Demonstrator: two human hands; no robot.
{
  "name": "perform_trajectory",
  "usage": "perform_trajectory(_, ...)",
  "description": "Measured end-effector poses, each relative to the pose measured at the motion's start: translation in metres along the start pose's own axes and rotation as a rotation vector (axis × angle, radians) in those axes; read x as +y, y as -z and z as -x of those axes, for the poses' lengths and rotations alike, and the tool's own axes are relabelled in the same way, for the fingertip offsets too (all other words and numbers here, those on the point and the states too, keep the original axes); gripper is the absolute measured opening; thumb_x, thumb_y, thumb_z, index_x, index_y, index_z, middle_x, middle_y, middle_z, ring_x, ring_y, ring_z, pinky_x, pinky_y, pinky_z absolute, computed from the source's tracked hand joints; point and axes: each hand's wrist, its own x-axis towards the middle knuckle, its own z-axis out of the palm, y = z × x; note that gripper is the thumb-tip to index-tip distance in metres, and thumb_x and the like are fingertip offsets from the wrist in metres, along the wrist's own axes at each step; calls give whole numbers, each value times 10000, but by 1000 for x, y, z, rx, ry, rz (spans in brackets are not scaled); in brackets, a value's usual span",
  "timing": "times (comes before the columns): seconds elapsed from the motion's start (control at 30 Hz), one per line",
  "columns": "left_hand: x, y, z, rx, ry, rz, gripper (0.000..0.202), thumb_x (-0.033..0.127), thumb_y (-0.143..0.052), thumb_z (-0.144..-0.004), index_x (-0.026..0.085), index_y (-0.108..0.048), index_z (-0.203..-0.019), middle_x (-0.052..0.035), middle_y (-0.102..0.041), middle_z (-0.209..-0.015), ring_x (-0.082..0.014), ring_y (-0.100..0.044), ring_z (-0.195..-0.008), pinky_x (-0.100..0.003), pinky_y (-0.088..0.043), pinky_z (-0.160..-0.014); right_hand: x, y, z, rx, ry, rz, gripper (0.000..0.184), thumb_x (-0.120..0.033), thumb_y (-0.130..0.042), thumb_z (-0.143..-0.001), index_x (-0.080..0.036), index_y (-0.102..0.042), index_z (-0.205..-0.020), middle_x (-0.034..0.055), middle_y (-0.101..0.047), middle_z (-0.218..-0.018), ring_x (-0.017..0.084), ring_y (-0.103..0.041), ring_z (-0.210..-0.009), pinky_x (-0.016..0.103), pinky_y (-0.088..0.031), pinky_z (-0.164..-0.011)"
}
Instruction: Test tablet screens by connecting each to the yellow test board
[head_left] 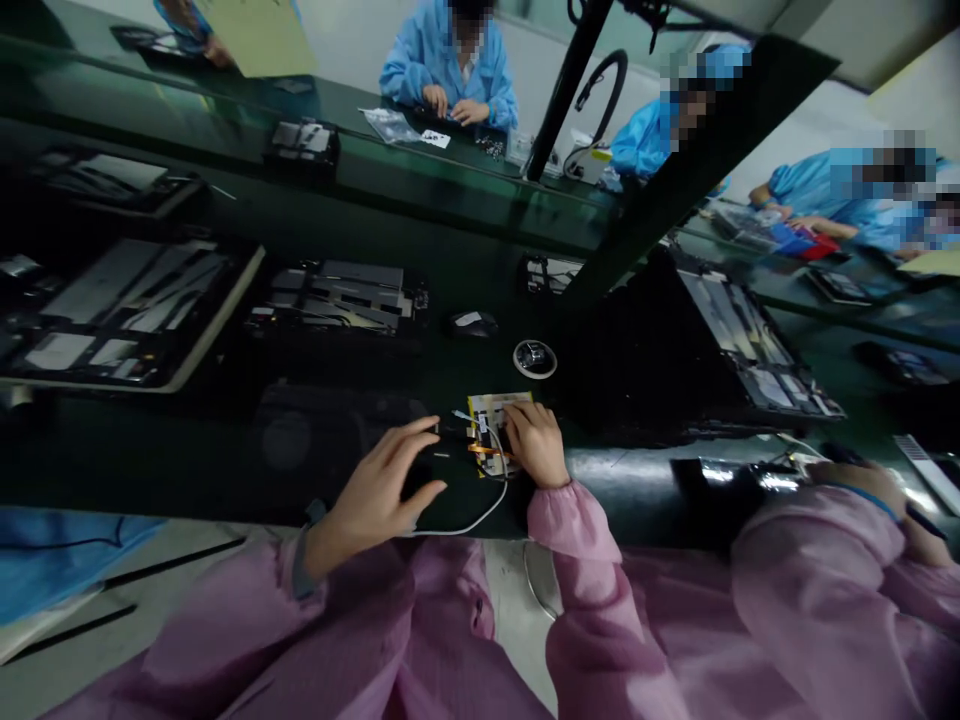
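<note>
My left hand (379, 490) is open over the bench's front edge, thumb and fingers apart with nothing between them. Just beyond its fingertips lies a small metallic strip (442, 455). My right hand (536, 442) rests with curled fingers on the right side of a yellow-edged circuit board (487, 405), holding it against the bench; the fingertips are partly hidden. An orange ribbon (484, 450) crosses this board. A white cable (480, 522) loops up over it from the front edge, ending in a pale plug (459, 413) at the board's left.
Tablet assemblies lie on the left (135, 300), at centre-left (337, 297) and in a right-hand stack (739, 330). Beyond the board are a round dish (535, 359) and a dark mouse-shaped object (472, 322). A slanted post (697, 160) rises at right. A pink-sleeved co-worker (825, 540) sits close on the right; blue-coated people work opposite.
</note>
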Motion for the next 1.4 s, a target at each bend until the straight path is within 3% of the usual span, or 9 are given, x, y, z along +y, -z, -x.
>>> perform_trajectory(0.13,-43,38,44,271,234,-139,405,332,-519,-905,237,-428,-1288,-128,-454,-1393,-285,-438,-1290,-490,-382,-1069,-1,14,6,94,-78,-139,306,-189,-405,-946,-163,-633,-1150,96,-671,-1016,210,-595,-898,355,-472,-791)
perform_trajectory(0.23,-75,60,74,449,472,-250,426,441,-495,-897,219,-473,-1261,-137,-507,-1338,-327,-464,-1263,-524,-365,-1067,-31,32,15,246,-140,-253,332,-185,-410,-939,-186,-586,-1221,102,-649,-1040,220,-595,-947,378,-485,-825)
perform_trajectory(0.37,-97,77,92,361,708,-92,531,544,-417,-898,205,-463,-1305,-121,-581,-1275,-308,-547,-1189,-491,-414,-1029,-108,36,25,130,147,-416,371,-153,-482,-884,-211,-574,-1238,106,-620,-1110,244,-562,-1072,417,-478,-887)
perform_trajectory(0.57,-98,94,88,280,588,150,562,502,-480,-889,196,-428,-1357,-105,-517,-1380,-250,-509,-1252,-410,-412,-1053,-187,4,9,-3,420,-436,309,-274,-551,-858,-226,-632,-1152,104,-543,-1300,306,-409,-1299,540,-362,-1034)
perform_trajectory(0.67,-90,105,85,282,606,269,505,476,-499,-885,211,-470,-1315,-91,-524,-1374,-246,-499,-1264,-422,-382,-1081,-190,-4,-8,-16,358,-320,309,-306,-555,-886,-225,-619,-1178,115,-522,-1345,312,-367,-1338,565,-296,-1077)
perform_trajectory(0.8,-79,116,80,371,687,486,426,441,-520,-881,214,-528,-1241,-89,-548,-1348,-247,-466,-1299,-386,-374,-1083,-176,-10,-17,148,144,-244,375,-274,-518,-914,-232,-540,-1286,131,-510,-1337,319,-387,-1316,592,-298,-1060)
perform_trajectory(0.97,-88,116,62,558,825,716,517,470,-567,-832,203,-504,-1271,-112,-584,-1299,-261,-583,-1149,-339,-515,-873,-163,-21,-3,362,-17,-389,384,-235,-445,-924,-224,-508,-1302,138,-539,-1227,323,-454,-1238,571,-386,-993)
perform_trajectory(1.17,-99,108,39,433,1027,935,546,609,-568,-794,136,-685,-1040,-98,-728,-967,-268,-673,-847,-344,-539,-696,-166,-30,-1,346,-58,-421,390,-250,-448,-922,-209,-483,-1308,149,-515,-1247,326,-451,-1231,573,-392,-991)
perform_trajectory(1.4,-109,95,42,505,979,869,541,620,-640,-743,154,-700,-1011,-54,-736,-875,-250,-673,-801,-306,-518,-680,-176,-1,-12,314,-126,-434,348,-204,-448,-918,-236,-523,-1256,133,-517,-1239,294,-479,-1194,531,-409,-981)
